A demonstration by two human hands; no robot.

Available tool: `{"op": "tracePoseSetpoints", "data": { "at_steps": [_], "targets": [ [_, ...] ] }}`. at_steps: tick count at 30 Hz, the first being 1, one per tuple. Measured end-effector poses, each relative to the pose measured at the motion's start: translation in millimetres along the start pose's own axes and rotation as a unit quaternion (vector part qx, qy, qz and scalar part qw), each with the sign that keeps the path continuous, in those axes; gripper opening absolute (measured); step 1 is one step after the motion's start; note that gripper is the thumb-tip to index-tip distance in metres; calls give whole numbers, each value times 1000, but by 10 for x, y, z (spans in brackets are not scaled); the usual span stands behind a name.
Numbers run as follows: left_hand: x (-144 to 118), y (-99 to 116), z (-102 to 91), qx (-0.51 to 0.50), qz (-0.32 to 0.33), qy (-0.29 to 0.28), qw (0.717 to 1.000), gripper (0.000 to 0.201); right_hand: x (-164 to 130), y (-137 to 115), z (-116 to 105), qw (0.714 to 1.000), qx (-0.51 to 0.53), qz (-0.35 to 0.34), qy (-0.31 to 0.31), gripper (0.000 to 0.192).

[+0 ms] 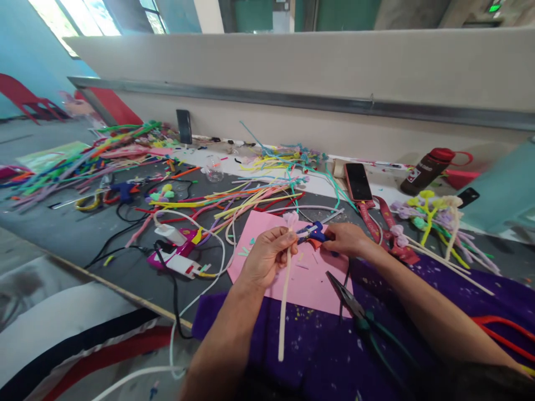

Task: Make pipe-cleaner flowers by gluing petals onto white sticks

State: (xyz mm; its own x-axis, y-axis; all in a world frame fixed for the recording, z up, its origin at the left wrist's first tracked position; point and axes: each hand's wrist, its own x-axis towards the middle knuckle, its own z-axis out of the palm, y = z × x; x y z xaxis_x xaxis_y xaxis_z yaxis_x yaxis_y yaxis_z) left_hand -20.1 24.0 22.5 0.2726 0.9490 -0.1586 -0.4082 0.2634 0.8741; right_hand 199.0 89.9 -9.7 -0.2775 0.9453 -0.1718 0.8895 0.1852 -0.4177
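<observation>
Pinched in my left hand (273, 250) is a cream pipe cleaner stem (283, 312). Its lower end hangs down over the pink sheet and purple cloth. A pale pink fuzzy flower (290, 220) tops the stem, just above my fingertips. My right hand (345, 239) is closed on a blue glue gun (315, 229) with an orange trigger. The gun's nozzle end points left, close to the flower's base and my left fingers; whether it touches is too small to tell. Beneath both hands lies a pink sheet (246, 234) with small scraps on it.
Long-nose pliers (353, 303) lie open near my right forearm, with red handles (501, 328) farther right. A power strip (175, 253) and cables sit left. Pipe cleaners (251, 195) spread behind. A phone (358, 182), finished flowers (430, 211) and a bottle (426, 172) stand right.
</observation>
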Motion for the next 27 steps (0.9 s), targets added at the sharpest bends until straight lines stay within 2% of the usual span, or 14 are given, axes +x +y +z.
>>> {"op": "tracePoseSetpoints", "data": {
  "at_steps": [4,9,13,15,17,21,27],
  "targets": [
    [-2,13,-16,-53,-5,-19,998,21,12,26,-32,990,137,-4,-23,17],
    [4,24,-49,-121,-13,-52,991,20,-75,-28,-114,951,302,-46,-49,25],
    [0,28,-59,-141,-28,-59,988,21,-120,-74,-127,878,467,-56,-87,23],
    [-9,38,-54,-161,-31,-60,985,20,-127,-87,-116,849,516,-57,-97,21],
    [-26,53,-44,-195,-35,-70,978,18,-137,-108,-110,833,544,-56,-81,21],
    [-78,88,-23,-261,-31,-99,960,18,-205,-209,-136,776,625,-67,-53,22],
    [-136,113,-10,-290,9,-109,951,17,-402,-408,-224,779,619,-102,-26,22]
  ]
}}
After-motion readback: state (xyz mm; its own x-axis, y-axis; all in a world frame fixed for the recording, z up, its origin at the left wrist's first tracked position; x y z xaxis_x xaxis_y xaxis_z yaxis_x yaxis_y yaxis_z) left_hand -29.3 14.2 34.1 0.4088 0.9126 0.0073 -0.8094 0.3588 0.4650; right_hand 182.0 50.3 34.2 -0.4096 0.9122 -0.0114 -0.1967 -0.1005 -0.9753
